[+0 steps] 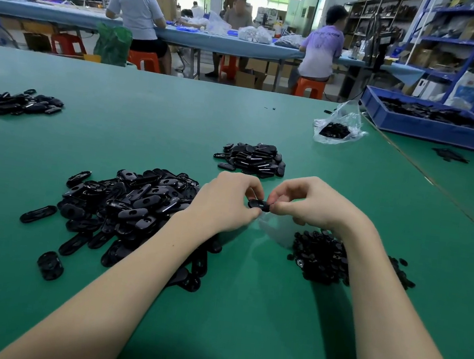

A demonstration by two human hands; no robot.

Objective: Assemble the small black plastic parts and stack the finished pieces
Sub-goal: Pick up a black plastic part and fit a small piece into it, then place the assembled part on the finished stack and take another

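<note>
Crosswise between hands (259, 204): black part (258, 204).

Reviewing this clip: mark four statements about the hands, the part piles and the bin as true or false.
1. Both hands, left hand and right hand, pinch one small black part. True.
2. The blue bin is empty. False: it holds black parts.
3. A large pile of oval parts lies under the left forearm. True.
4. The clear plastic bag sits on the table's left edge. False: it lies far right, beside the bin.
</note>
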